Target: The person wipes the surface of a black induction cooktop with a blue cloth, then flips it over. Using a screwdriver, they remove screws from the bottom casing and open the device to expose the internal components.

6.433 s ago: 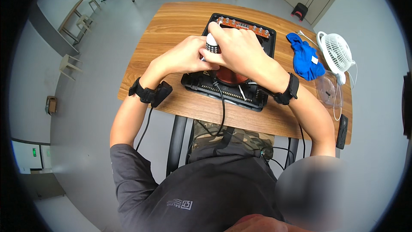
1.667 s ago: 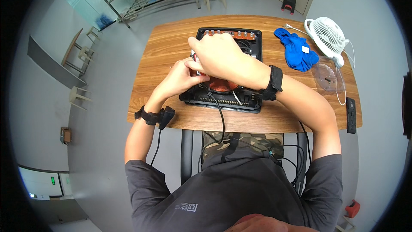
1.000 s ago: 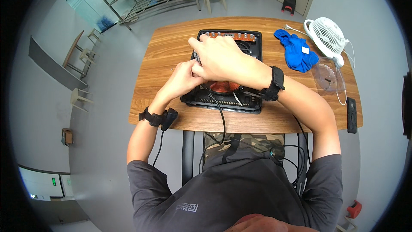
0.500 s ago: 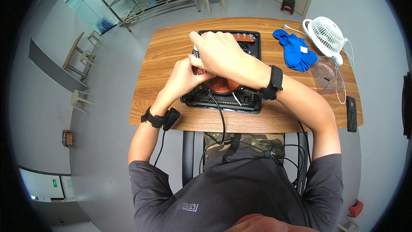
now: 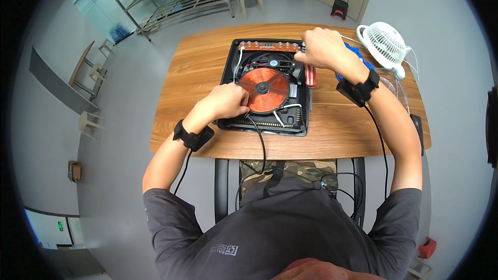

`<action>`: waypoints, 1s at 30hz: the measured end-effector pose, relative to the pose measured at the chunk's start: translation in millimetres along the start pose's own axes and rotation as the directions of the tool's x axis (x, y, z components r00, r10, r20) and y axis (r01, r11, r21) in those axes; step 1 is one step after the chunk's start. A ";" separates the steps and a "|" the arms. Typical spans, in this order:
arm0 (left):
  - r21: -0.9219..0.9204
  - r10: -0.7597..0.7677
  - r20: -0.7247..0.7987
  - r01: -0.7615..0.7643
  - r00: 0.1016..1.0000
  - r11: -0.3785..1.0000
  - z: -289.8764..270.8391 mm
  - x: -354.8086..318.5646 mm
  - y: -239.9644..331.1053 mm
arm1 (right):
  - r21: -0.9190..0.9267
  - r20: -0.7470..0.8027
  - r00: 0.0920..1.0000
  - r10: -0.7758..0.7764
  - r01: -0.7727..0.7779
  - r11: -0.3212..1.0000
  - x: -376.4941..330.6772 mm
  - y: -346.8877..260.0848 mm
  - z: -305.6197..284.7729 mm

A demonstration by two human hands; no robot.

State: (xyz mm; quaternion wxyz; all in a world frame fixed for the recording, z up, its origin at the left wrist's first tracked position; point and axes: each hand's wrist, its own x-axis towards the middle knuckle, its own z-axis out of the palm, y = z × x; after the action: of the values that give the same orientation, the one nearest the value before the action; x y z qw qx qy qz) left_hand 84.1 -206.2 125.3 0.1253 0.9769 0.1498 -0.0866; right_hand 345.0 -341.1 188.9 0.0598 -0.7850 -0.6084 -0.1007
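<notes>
An opened induction cooker (image 5: 301,128) lies on the table, its round copper coil (image 5: 270,98) exposed. My left hand (image 5: 224,100) rests at the coil's left edge with curled fingers pressed together. Whatever is between those fingertips is hidden. Beyond the cooker's right edge, my right hand (image 5: 326,49) is closed round a screwdriver with a red-and-white striped handle (image 5: 310,75). Its shaft points back toward me. An orange circuit strip (image 5: 270,46) with several round buttons runs along the cooker's far side. From beside my left fingers, a black cable (image 5: 262,145) trails over the table's near edge.
A white fan (image 5: 385,43) stands at the table's far right. Blue cloth (image 5: 363,55) lies partly behind my right hand, with a clear plastic container (image 5: 390,84) beside it. A dark flat bar (image 5: 417,130) sits at the right edge. Wires hang from both wrist straps.
My right hand has moved right with the screwdriver, away from above the coil. My left hand has lowered slightly to the coil's left edge. The coil and circuit strip are now uncovered.
</notes>
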 end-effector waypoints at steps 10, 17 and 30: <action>0.242 -0.068 0.183 0.022 0.981 0.970 9.2 25.7 0.4 | -0.128 0.394 0.890 0.231 -0.196 0.972 -2.5 51.2 65.8; 0.254 -0.116 0.225 0.056 0.968 0.966 3.5 24.2 6.5 | -0.106 0.492 0.822 0.286 -0.270 0.957 -0.3 61.8 81.6; -0.190 0.165 0.085 -0.146 0.983 0.971 17.9 23.4 -35.5 | -0.084 0.475 0.808 0.348 -0.352 0.932 -8.0 70.8 130.1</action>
State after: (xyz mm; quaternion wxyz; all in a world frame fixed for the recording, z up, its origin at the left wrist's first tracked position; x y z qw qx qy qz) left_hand 92.6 -171.9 95.6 0.2283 0.9644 0.0735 -0.1113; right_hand 422.7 -338.3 62.5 -0.0731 -0.8832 -0.4493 0.1131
